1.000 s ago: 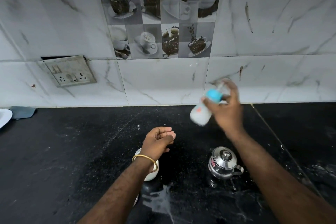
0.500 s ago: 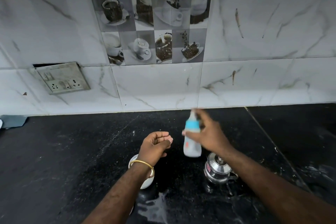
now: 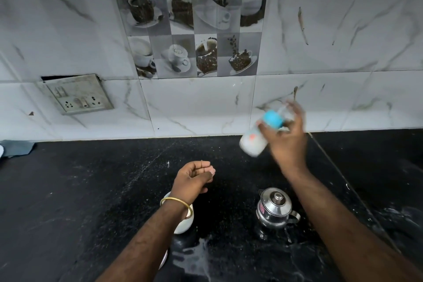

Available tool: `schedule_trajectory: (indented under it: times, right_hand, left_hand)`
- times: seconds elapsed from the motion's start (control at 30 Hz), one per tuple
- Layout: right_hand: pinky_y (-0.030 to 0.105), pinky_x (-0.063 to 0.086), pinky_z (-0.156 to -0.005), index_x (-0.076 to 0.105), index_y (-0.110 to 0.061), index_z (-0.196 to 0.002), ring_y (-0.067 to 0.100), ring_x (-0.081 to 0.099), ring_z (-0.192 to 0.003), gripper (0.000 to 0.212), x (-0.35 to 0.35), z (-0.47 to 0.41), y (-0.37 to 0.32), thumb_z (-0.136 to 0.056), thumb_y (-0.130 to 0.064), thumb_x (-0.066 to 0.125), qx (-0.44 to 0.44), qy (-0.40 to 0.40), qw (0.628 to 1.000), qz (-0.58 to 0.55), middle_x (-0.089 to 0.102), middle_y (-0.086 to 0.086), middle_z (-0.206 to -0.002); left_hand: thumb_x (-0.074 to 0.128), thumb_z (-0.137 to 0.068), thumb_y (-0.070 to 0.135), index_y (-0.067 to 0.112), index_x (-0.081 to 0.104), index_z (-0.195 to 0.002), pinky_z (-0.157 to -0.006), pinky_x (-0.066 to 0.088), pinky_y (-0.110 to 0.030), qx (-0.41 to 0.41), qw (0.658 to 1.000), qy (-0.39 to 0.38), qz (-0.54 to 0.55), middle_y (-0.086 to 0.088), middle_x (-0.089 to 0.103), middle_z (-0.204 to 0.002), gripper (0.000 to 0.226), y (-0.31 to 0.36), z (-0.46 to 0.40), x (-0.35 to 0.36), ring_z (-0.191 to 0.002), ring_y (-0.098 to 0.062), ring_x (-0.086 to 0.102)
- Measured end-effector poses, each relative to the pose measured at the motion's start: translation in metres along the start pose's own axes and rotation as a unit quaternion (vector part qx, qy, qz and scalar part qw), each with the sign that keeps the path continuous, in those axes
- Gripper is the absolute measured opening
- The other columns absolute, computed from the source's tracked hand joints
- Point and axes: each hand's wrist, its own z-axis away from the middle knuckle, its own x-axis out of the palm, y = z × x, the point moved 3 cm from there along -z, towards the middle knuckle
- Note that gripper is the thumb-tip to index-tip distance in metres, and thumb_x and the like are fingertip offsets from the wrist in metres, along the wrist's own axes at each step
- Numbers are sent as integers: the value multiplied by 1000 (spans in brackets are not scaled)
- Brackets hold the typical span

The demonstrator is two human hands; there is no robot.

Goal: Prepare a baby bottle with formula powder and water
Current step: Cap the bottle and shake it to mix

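Observation:
My right hand [image 3: 287, 142] grips a small baby bottle [image 3: 254, 143] with a blue collar and white milky contents, raised above the black counter and tilted, its base pointing down-left and its teat up-right. Bottle and hand are motion-blurred. My left hand [image 3: 191, 181] hovers above the counter with its fingers loosely curled and nothing in it; a gold bangle circles the wrist. Below that wrist stands a white cup [image 3: 183, 224], mostly hidden by the arm. A small steel pot with a lid [image 3: 274, 209] stands on the counter under my right forearm.
The black stone counter [image 3: 91, 190] has a wet spill [image 3: 194, 256] near its front edge. A marble-tiled wall with a socket plate [image 3: 76, 94] rises behind. A grey cloth [image 3: 17, 147] lies at the far left. A counter seam [image 3: 338, 171] runs diagonally on the right.
My right hand has swung the bottle up and to the right, from upright to tilted, as in a shaking motion. My left hand has stayed in place.

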Motion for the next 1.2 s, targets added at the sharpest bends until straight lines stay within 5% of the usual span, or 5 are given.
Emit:
schedule_trajectory:
  times: [0.07,0.2,0.4,0.57,1.2]
  right_hand:
    - [18,56,-73,41,-29,-143,15,68,-91,80,-1,2,-3,-78,-14,85,1,35,999,-37,66,2,-113]
    - [21,59,-70,49,-41,-134,12,70,-81,79,17,53,33,-70,-23,91,45,-295,936,188,67,-9,-99]
    - [38,60,-87,38,-28,-140,21,69,-96,79,-9,7,5,-79,-3,82,32,133,979,-149,65,16,-120]
    - [35,62,-79,47,-47,-129,15,72,-85,79,15,66,67,-69,-20,91,75,-270,950,139,70,2,-105]
    - [30,43,-93,25,-21,-151,23,52,-121,103,59,73,98,-70,-18,89,126,-251,919,277,51,12,-139]
  left_hand:
    - [71,-89,11,19,69,-106,-68,55,-28,-7,1000,4,-1,0,76,-97,19,-3,1,-1,-92,-18,73]
    - [70,-89,11,17,68,-108,-72,54,-32,-10,1000,-3,-1,-2,77,-101,20,-4,3,1,-96,-20,73]
    - [70,-90,9,18,68,-105,-70,53,-30,-10,1000,-2,7,-4,76,-101,18,-8,6,-1,-94,-20,72]
    - [68,-90,10,21,67,-103,-73,53,-33,-7,1000,-16,-1,-3,76,-105,17,-12,9,4,-94,-20,72]
    - [72,-87,14,19,68,-106,-65,53,-27,-25,998,-42,-33,3,77,-100,21,-25,5,9,-87,-13,71]
